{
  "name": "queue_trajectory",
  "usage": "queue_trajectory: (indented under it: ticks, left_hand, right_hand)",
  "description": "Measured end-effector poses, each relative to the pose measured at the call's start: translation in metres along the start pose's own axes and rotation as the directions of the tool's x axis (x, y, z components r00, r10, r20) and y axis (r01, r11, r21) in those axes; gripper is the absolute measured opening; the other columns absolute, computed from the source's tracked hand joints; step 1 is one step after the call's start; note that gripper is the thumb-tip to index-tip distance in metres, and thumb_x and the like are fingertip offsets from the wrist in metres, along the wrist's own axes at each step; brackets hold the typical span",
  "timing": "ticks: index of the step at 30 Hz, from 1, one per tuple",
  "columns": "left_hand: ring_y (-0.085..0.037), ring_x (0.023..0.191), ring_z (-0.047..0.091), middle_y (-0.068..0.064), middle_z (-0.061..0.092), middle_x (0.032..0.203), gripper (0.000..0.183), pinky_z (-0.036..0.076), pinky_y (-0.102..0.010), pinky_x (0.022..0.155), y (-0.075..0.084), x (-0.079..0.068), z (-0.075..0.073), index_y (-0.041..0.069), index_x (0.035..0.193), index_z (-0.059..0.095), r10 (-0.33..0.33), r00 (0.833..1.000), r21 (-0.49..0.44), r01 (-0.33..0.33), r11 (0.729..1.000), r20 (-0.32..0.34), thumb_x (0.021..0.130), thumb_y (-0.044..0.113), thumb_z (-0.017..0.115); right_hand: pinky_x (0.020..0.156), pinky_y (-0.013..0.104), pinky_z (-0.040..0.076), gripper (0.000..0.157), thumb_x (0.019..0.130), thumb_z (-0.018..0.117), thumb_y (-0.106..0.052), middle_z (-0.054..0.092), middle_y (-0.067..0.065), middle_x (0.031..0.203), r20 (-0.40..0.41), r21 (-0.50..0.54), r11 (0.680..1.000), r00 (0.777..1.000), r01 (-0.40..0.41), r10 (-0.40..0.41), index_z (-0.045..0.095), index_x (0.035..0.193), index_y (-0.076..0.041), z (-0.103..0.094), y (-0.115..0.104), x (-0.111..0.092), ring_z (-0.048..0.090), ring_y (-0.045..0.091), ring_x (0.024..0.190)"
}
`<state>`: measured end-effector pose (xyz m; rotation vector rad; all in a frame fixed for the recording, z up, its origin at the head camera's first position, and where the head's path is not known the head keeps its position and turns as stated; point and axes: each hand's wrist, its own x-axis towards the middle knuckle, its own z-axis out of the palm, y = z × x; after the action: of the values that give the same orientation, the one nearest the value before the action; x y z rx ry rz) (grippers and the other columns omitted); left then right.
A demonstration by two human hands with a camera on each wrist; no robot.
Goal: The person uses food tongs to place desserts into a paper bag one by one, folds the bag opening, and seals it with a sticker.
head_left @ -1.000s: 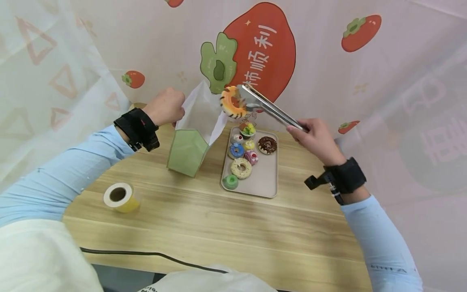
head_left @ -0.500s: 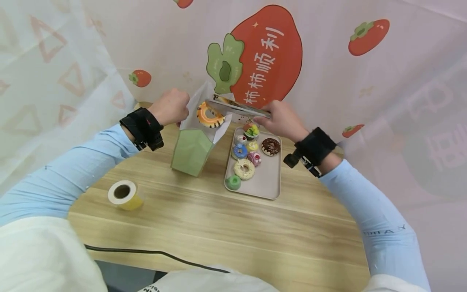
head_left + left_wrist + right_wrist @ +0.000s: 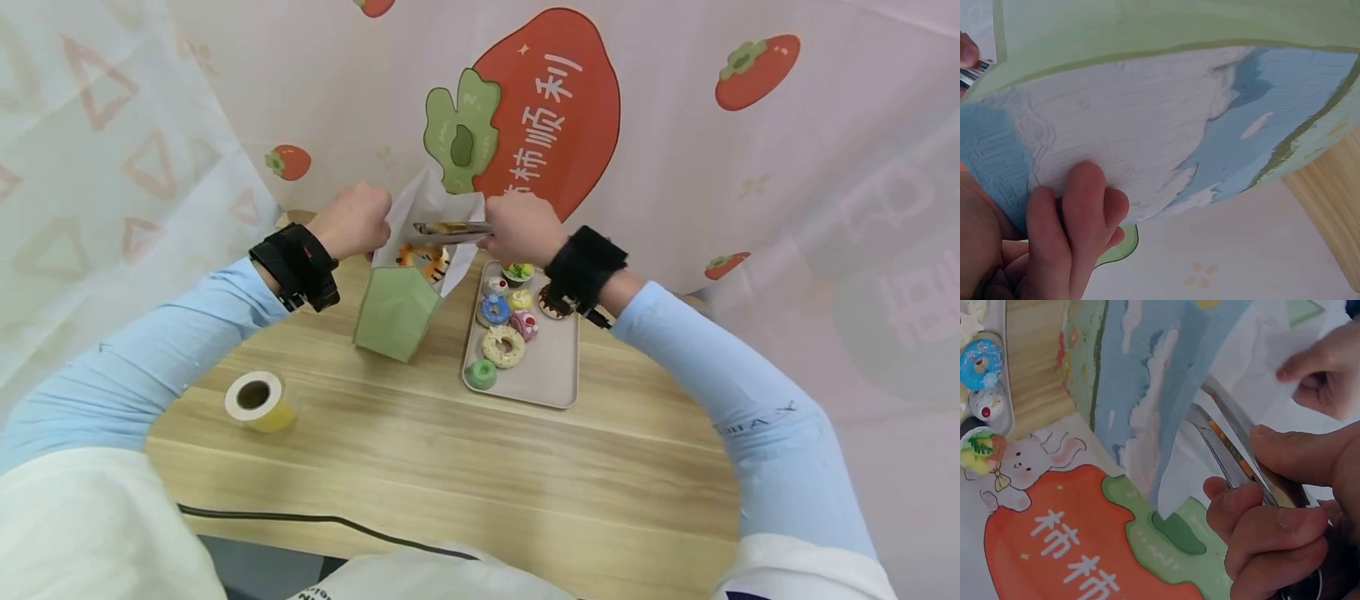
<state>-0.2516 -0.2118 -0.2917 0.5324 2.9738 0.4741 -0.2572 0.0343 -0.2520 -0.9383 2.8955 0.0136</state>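
My left hand [image 3: 351,221] pinches the rim of a paper bag [image 3: 396,313], green in front with a white inside. In the left wrist view its fingers lie against the bag's painted sky-and-cloud side. My right hand [image 3: 523,227] grips metal tongs [image 3: 452,227] whose ends reach into the bag's mouth. Right below the tongs, an orange doughnut [image 3: 430,268] with dark stripes sits in the mouth, its lower part hidden by the green front. From the right wrist, the tongs [image 3: 1229,428] show thumb on one arm and fingers on the other.
Right of the bag lies a beige tray [image 3: 546,375] with several toy pastries, among them a blue doughnut [image 3: 494,310] and a chocolate doughnut [image 3: 553,303], partly behind the right wrist. A yellow roll [image 3: 273,415] stands front left; a black cable [image 3: 255,517] crosses the near edge.
My right hand has moved left with the tongs, bringing the orange doughnut from beside the bag down into its mouth. The left hand keeps its hold on the rim.
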Motion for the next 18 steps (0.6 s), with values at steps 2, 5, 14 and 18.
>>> queue_trajectory:
  ticks: [2, 5, 14, 18]
  left_hand:
    - [-0.024, 0.052, 0.061, -0.012, 0.066, 0.059, 0.022, 0.042, -0.028, 0.050, 0.001, 0.000, 0.000, -0.003, 0.073, 0.064, 0.006, 1.000, 0.003, -0.006, 1.000, -0.008, 0.086, -0.005, 0.046]
    - [-0.025, 0.053, 0.061, -0.013, 0.067, 0.060, 0.021, 0.041, -0.028, 0.050, 0.002, -0.002, 0.001, -0.003, 0.073, 0.064, 0.010, 1.000, 0.011, -0.010, 1.000, -0.021, 0.086, -0.005, 0.046]
    - [-0.024, 0.053, 0.062, -0.015, 0.067, 0.063, 0.019, 0.040, -0.027, 0.047, 0.003, -0.002, 0.002, -0.004, 0.075, 0.063, -0.004, 1.000, 0.018, 0.005, 1.000, -0.029, 0.087, -0.004, 0.048]
    - [-0.025, 0.051, 0.061, -0.012, 0.065, 0.056, 0.023, 0.039, -0.026, 0.047, 0.004, -0.002, 0.003, -0.002, 0.069, 0.063, 0.020, 0.999, 0.020, -0.020, 1.000, -0.045, 0.085, -0.006, 0.047]
  right_hand:
    - [0.067, 0.040, 0.051, 0.022, 0.092, 0.068, -0.026, 0.059, 0.006, 0.082, 0.012, -0.039, 0.999, 1.000, 0.030, -0.029, 0.066, 0.097, -0.005, 0.004, -0.006, 0.009, 0.056, 0.024, 0.075]
    - [0.064, 0.039, 0.048, 0.012, 0.092, 0.063, -0.017, 0.051, 0.003, 0.078, 0.008, -0.097, 0.992, 0.996, 0.085, -0.085, 0.059, 0.084, -0.008, 0.013, -0.016, 0.024, 0.050, 0.021, 0.072]
    - [0.051, 0.031, 0.023, 0.036, 0.094, 0.050, -0.004, 0.027, -0.001, 0.064, 0.022, -0.259, 0.952, 0.986, 0.163, -0.163, 0.033, 0.065, -0.015, 0.024, -0.045, 0.058, 0.035, 0.017, 0.058]
    - [0.051, 0.031, 0.021, 0.037, 0.097, 0.048, -0.006, 0.031, 0.001, 0.063, -0.014, -0.261, 0.956, 0.990, 0.133, -0.141, 0.035, 0.064, -0.014, 0.032, -0.048, 0.068, 0.039, 0.018, 0.059]
